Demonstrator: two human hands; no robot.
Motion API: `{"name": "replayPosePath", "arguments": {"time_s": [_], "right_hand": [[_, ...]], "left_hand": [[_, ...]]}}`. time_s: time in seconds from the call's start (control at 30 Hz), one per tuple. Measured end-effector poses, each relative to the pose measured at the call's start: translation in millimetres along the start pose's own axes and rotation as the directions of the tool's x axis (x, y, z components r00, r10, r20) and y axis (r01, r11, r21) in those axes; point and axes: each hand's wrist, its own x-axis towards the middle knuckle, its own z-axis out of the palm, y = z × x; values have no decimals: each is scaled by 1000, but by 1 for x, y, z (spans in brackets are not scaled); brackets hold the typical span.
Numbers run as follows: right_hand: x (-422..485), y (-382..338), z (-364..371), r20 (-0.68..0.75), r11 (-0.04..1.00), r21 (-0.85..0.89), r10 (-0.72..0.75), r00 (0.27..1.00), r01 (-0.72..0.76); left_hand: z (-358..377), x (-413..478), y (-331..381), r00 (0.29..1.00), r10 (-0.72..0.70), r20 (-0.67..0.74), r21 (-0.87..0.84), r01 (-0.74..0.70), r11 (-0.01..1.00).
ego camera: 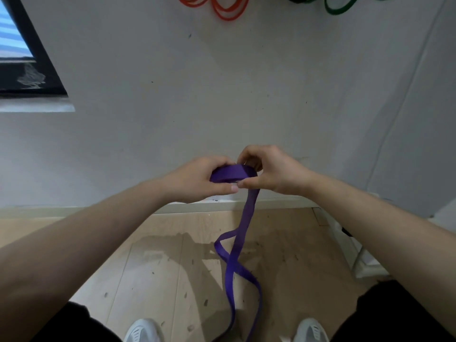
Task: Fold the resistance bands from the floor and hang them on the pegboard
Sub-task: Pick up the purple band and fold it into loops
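A purple resistance band (234,257) is held in front of me at waist height. Its upper end is folded into a flat loop between both hands. My left hand (199,178) grips the loop from the left, thumb underneath. My right hand (269,169) pinches the same loop from the right. The rest of the band hangs down twisted and trails onto the wooden floor between my shoes. High on the wall hang orange bands (222,7) and green bands (340,4); the pegboard itself is out of view.
A grey wall (222,95) faces me, with a white baseboard (271,203) at its foot. A dark-framed window (27,60) sits at the upper left. A white frame (362,262) stands by the right wall. My white shoes (143,330) show at the bottom.
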Motion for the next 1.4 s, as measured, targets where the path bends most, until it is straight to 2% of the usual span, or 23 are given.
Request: {"name": "replayPosePath", "arguments": {"time_s": [0.2, 0.3, 0.47, 0.63, 0.77, 0.87, 0.97, 1.1, 1.23, 1.3, 1.4], "right_hand": [[-1, 4, -3, 96, 996, 81, 31, 995, -39], [-2, 8, 1, 129, 983, 172, 34, 991, -56], [0, 16, 8, 131, 930, 348, 74, 989, -115], [-1, 26, 18, 174, 923, 344, 116, 978, -171], [0, 27, 14, 184, 918, 346, 134, 974, -192], [1, 25, 2, 136, 919, 351, 138, 981, -178], [-2, 25, -16, 12, 925, 344, 169, 985, -163], [-10, 18, -37, -109, 924, 367, 155, 982, -105], [-12, 7, -43, -219, 889, 458, 136, 966, -22], [-13, 1, -42, -204, 890, 455, 113, 972, -8], [-14, -8, -34, -108, 928, 372, 61, 992, -17]], "left_hand": [[0, 1, 9, 995, 65, -70, -18, -67, 998], [-5, 1, 12, 993, 59, -101, -82, -67, 994], [-17, -3, 15, 972, 6, -233, -214, -58, 975], [-32, -7, 19, 928, -89, -361, -397, -66, 916], [-36, -11, 17, 902, -138, -408, -472, -79, 878], [-42, -13, 9, 907, -151, -393, -481, -63, 874], [-48, -16, -5, 921, -167, -352, -457, -13, 889], [-44, -19, -18, 949, -223, -224, -459, 99, 883], [-37, -20, -11, 979, -183, -91, -448, 124, 886], [-32, -16, -1, 983, -163, -79, -442, 112, 890], [-24, -6, 16, 986, -130, -101, -446, 71, 892]]}}
